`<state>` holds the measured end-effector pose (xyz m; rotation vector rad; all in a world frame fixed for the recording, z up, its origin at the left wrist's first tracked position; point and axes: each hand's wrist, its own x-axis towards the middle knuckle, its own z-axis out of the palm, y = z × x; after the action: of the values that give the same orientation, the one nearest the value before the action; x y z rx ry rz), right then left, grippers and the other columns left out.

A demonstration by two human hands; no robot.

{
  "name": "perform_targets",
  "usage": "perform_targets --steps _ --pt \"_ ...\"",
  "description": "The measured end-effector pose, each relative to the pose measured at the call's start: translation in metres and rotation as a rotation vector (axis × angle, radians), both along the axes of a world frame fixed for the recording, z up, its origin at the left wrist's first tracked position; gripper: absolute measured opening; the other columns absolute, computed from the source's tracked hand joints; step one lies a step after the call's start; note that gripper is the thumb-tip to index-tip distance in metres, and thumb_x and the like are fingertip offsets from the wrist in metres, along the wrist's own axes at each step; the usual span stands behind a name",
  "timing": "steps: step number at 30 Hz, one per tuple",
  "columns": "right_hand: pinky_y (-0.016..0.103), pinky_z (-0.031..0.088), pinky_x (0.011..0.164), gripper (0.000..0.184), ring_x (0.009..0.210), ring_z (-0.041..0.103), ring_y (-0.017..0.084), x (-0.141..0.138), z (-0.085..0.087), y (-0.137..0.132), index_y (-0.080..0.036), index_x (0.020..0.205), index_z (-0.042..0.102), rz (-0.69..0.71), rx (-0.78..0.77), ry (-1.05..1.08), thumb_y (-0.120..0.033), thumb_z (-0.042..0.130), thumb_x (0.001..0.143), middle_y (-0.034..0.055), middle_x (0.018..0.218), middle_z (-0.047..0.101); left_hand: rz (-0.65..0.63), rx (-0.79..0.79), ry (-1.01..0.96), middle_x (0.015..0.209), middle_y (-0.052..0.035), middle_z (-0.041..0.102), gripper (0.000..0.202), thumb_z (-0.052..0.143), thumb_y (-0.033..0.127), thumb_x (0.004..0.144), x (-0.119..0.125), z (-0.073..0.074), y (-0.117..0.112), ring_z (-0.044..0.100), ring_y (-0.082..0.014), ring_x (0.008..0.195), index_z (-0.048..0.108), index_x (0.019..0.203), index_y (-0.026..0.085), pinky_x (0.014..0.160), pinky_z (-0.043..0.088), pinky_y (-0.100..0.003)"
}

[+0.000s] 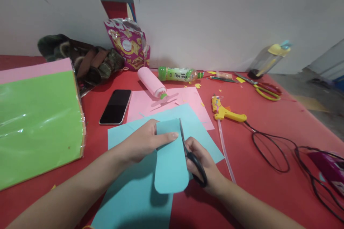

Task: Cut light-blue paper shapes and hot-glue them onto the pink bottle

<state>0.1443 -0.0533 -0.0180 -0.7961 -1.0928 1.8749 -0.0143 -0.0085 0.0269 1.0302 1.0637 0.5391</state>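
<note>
My left hand (150, 137) pinches a light-blue paper piece (172, 171) with rounded lower corners, thumb on top and fingers behind. In my right hand (200, 155) are black-handled scissors (199, 171), their blades upright along the paper's right edge near its top. Beneath both hands lies a larger light-blue sheet (134, 193), partly over a pink sheet (139, 103). A pink-wrapped bottle (152, 81) with a green cap rests on the pink sheet, pink strips by its cap.
A phone (116, 107) and plastic-wrapped green paper (37, 121) are at left. Behind are a snack bag (127, 44) and a green-labelled bottle (177, 74). To the right lie a yellow glue gun (228, 113) with its cable, yellow-and-red-handled scissors (266, 91) and a clear bottle (268, 59).
</note>
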Motion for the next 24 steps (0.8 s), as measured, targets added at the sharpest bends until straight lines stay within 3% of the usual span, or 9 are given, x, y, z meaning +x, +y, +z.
perform_targets --steps 13,24 --pt "0.019 0.035 0.045 0.037 0.047 0.044 0.007 0.0014 -0.0019 -0.0006 -0.021 0.072 0.035 -0.001 0.019 -0.022 -0.048 0.061 0.069 -0.0058 0.057 0.045 0.09 -0.008 -0.016 0.052 -0.0008 0.06 0.021 0.065 0.03 0.061 0.0051 0.0014 -0.0046 0.057 -0.0157 0.049 0.056 0.068 0.013 0.043 0.042 -0.024" --pt "0.019 0.031 0.043 0.036 0.045 0.045 0.008 0.0012 -0.0066 -0.0023 -0.022 0.073 0.035 -0.024 -0.003 -0.018 -0.046 0.061 0.069 -0.0074 0.054 0.041 0.026 0.038 -0.028 0.053 -0.0011 0.06 0.022 0.06 0.033 0.064 0.0054 -0.0013 -0.0046 0.056 -0.0143 0.046 0.055 0.064 0.012 0.044 0.043 -0.024"
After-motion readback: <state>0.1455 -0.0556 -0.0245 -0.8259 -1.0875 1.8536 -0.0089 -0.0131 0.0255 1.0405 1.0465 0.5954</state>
